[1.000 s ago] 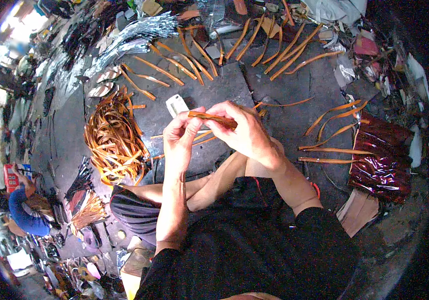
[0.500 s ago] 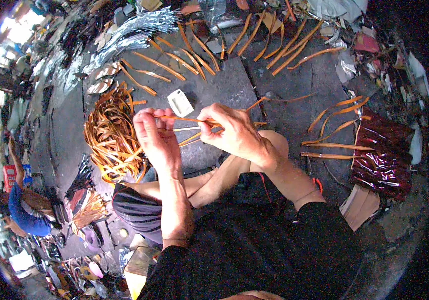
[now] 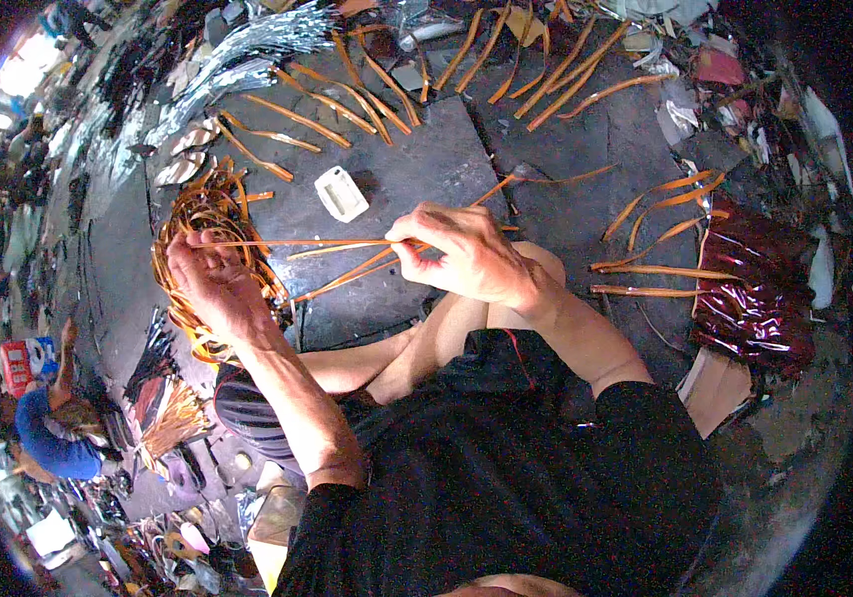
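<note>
A thin orange-brown strip (image 3: 297, 243) is stretched nearly level between my two hands. My right hand (image 3: 466, 254) pinches it between thumb and fingers, above my bent leg. More strip ends stick out beneath and behind that hand, one long strip (image 3: 494, 189) running up to the right. My left hand (image 3: 219, 289) is at the strip's left end with fingers curled around it; the exact fingertip grip is hard to make out. Behind the left hand lies a tangled heap of glossy brown strips (image 3: 265, 261), partly hidden by it.
A small white rectangular dish (image 3: 342, 195) sits on the dark floor boards (image 3: 416, 149). Several strips (image 3: 297, 121) lie fanned in an arc beyond it. A shiny dark-red sheet (image 3: 755, 289) is at right, silvery strips (image 3: 257, 50) at far left. A person in blue (image 3: 53, 433) is at left.
My left hand has moved left, away from the right hand, and a longer stretch of strip shows between them. My right hand stays nearly in place. The view has shifted slightly.
</note>
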Motion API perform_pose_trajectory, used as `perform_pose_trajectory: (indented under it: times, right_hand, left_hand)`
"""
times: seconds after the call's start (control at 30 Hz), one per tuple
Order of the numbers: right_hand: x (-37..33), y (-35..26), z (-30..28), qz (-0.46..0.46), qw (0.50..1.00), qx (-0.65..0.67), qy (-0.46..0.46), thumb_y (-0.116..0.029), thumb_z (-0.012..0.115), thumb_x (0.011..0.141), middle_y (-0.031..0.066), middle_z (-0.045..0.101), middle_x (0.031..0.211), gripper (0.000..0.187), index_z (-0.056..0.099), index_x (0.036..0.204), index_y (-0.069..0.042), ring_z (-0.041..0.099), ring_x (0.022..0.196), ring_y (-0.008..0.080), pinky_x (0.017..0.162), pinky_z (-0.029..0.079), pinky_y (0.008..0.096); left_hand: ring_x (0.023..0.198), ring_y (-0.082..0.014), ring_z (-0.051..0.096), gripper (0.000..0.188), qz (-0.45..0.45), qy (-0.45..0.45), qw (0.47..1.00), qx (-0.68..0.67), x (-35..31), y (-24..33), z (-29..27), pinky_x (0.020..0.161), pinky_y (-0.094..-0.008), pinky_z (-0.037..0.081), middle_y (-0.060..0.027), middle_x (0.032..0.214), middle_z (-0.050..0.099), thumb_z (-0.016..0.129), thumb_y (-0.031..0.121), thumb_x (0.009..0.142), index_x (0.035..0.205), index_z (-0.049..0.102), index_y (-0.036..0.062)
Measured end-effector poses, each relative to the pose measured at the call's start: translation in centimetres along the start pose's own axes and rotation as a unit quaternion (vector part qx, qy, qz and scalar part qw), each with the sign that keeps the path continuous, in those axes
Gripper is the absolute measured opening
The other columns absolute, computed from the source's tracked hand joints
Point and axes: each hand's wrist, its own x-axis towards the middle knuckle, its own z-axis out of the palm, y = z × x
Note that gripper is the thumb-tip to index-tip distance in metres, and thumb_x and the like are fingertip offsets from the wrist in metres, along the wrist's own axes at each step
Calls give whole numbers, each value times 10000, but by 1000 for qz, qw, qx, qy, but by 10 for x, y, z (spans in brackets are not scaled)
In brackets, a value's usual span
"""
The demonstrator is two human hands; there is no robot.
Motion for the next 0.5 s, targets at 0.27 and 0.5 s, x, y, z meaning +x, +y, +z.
perform_pose_trajectory:
  times: [0.27, 0.5]
  right_hand:
    - [-10, 4, -15, 46, 999, 8, 9, -5, 678, 744, 69, 615, 774, 188, 553, 864, -79, 653, 677, 225, 577, 512, 329]
    - [-23, 12, -39, 50, 999, -9, -8, 23, 708, 724, 76, 666, 824, 221, 599, 900, -56, 678, 711, 196, 615, 537, 303]
  left_hand:
    - [900, -145, 589, 173, 23, 20, 999, -16, 49, 11, -53, 769, -245, 524, -71, 974, 611, 547, 177, 959, 1052, 570, 33]
    - [895, -138, 586, 191, 24, -24, 999, -17, 91, 25, -99, 760, -240, 527, -68, 994, 596, 565, 191, 949, 1041, 557, 23]
